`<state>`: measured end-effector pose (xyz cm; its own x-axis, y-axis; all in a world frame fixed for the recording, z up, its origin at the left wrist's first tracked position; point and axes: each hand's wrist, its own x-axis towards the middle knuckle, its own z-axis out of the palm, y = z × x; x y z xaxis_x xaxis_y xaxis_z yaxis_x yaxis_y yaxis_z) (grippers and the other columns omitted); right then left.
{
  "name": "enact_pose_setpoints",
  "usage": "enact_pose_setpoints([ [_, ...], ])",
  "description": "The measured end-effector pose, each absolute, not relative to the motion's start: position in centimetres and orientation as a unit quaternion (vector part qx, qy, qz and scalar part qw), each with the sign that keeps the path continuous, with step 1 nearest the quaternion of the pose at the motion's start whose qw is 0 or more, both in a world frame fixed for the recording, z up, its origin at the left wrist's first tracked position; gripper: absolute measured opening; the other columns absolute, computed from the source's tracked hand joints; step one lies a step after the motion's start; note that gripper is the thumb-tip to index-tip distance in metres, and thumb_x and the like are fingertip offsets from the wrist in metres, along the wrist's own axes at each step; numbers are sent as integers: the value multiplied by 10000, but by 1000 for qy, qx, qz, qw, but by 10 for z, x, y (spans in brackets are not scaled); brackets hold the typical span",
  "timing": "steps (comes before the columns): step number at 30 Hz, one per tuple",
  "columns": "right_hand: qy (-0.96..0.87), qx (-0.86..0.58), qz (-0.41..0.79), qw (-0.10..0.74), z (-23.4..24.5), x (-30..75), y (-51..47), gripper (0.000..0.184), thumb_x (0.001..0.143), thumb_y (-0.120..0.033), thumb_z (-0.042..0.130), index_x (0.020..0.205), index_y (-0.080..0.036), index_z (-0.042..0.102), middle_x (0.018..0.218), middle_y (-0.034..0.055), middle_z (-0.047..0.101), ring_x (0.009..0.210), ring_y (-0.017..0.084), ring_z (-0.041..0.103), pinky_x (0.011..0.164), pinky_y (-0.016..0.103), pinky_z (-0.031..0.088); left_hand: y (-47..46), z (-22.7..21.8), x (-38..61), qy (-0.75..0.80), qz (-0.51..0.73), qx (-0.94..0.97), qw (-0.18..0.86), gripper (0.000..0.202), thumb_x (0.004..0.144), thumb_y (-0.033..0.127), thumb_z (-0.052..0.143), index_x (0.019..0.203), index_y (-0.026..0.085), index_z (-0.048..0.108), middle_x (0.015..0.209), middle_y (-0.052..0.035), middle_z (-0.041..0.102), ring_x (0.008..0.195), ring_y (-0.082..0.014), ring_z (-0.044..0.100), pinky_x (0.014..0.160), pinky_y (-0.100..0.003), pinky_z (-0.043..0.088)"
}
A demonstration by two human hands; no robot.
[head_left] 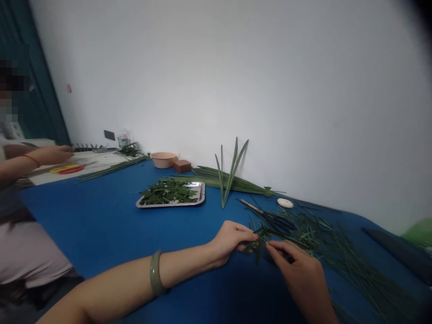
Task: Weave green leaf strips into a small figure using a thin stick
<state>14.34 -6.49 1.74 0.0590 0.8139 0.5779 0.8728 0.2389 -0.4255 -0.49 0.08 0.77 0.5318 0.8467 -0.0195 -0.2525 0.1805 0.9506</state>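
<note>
My left hand is closed on a small folded piece of green leaf strips, whose loose ends stick out around the fingertips. At its right side, my right hand has thumb and forefinger pinched together. A thin, pale sliver shows at those fingertips, too small to name. Just behind the hands lie black-handled scissors, blades pointing left and away. Loose cut leaf strips are scattered beside and beyond my right hand.
A metal tray of small woven leaf pieces stands left. Long leaf blades lie along the wall near a peach bowl, brown box and white oval object. Another person's hand is at far left near yellow-and-red-handled scissors.
</note>
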Motion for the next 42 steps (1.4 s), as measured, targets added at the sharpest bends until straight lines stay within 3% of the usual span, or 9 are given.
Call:
enact_pose_setpoints([
  [12,-662,-615,37,426,13,149,-58,183,659,-364,548,685,-225,665,687,1,676,624,166,619,486,200,487,1,9,-7,258,372,488,746,186,519,260,668,571,92,609,565,-19,575,517,-87,491,562,-228,413],
  [20,-651,-611,57,447,13,148,-59,173,651,-360,565,678,-220,664,682,11,677,617,172,621,510,211,498,0,10,-8,244,373,489,750,138,535,220,654,554,93,602,541,-15,566,493,-84,495,502,-194,389],
  [31,-640,-603,106,465,12,147,-58,164,640,-355,575,679,-221,661,696,8,674,651,172,616,551,208,492,-1,11,-9,234,365,481,762,121,547,208,641,569,94,608,577,-19,583,515,-87,508,528,-195,395],
  [42,-661,-591,68,458,14,145,-59,167,657,-345,553,684,-215,653,700,8,666,660,163,611,573,208,483,-3,13,-8,242,363,479,762,157,517,223,663,571,85,611,556,-18,570,516,-84,491,499,-189,350],
])
